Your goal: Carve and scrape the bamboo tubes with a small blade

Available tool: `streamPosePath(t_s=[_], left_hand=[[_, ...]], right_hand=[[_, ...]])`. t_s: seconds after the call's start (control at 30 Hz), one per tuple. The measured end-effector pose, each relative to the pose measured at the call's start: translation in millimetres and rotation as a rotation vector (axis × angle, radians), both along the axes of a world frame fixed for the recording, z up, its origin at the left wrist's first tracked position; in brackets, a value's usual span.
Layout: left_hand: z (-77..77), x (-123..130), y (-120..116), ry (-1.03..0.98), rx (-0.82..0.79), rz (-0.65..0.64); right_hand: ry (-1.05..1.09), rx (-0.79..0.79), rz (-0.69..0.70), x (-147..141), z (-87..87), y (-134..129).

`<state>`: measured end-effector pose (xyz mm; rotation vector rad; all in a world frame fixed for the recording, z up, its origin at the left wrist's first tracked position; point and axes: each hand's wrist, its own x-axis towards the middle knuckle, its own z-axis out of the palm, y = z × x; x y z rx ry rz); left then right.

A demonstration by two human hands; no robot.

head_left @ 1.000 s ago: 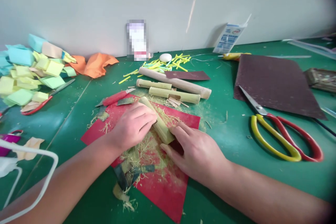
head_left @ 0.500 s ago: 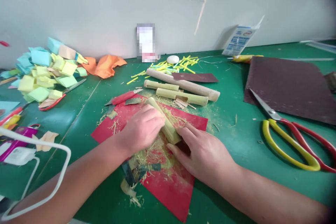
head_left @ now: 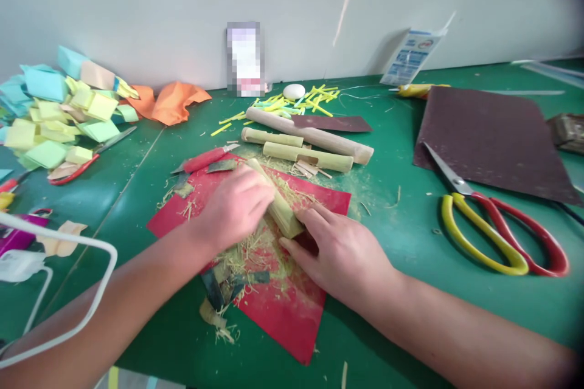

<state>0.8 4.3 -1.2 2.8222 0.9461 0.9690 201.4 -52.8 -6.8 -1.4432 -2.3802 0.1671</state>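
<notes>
A pale green bamboo piece [head_left: 283, 216] lies slantwise over a red sheet [head_left: 292, 328] strewn with shavings. My left hand [head_left: 239, 203] is closed around its upper part. At the near end of the bamboo, my right hand [head_left: 344, 249] curls its thumb and fingers around a dark brown piece of sandpaper [head_left: 311, 243], partly hidden by the fingers. Just beyond the hands lie two cut bamboo pieces [head_left: 314, 158] and a longer greyish stick [head_left: 319, 134]. A red-handled knife [head_left: 205, 159] rests at the sheet's upper left edge.
Large scissors [head_left: 493, 225] with red and yellow handles lie right, near a dark sandpaper sheet [head_left: 483, 140]. Folded paper pieces [head_left: 68, 103] heap up at left. A phone [head_left: 244, 61] leans on the wall behind yellow strips [head_left: 319, 100]. A white bent frame [head_left: 103, 279] crosses the left foreground.
The whole view has shifted, so everything sits slightly further left and higher. Both hands keep nearly the same hold on the bamboo and sandpaper.
</notes>
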Motion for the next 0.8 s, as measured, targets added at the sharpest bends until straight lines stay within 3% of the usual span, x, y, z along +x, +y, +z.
streamPosePath(t_s=[0.23, 0.33, 0.5, 0.6, 0.8], left_hand=[[0.4, 3.1, -5.2, -0.001, -0.014, 0.015], [1.1, 5.0, -8.2, 0.021, -0.073, -0.055], [2.5, 7.4, -11.5, -0.003, -0.017, 0.005], [3.1, 8.8, -17.1, 0.029, -0.082, -0.072], [2.2, 8.9, -21.4, 0.020, -0.047, -0.064]], right_hand=[[0.020, -0.056, -0.031, -0.2, 0.6, 0.6], [0.033, -0.103, -0.030, -0.6, 1.2, 1.1], [0.049, -0.144, -0.064, -1.3, 2.6, 2.5], [0.070, -0.157, -0.050, -1.1, 3.2, 3.0], [0.090, -0.163, -0.076, -0.8, 2.3, 3.0]])
